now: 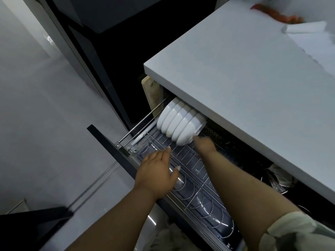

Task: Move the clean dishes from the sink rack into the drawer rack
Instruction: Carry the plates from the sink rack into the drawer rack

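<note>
Under the worktop, the pulled-out drawer rack carries a row of white bowls on edge. Right hand, blurred, touches the nearest bowl; its grip cannot be told. Left hand lies released, fingers straight, over the rack's near wires.

A single head-worn, wide-angle camera looks steeply down and forward from above the person's arms. It sits close over the pulled-out drawer rack, with the bench filling the upper right and the floor on the left. Straight edges bow towards the frame's borders.
</note>
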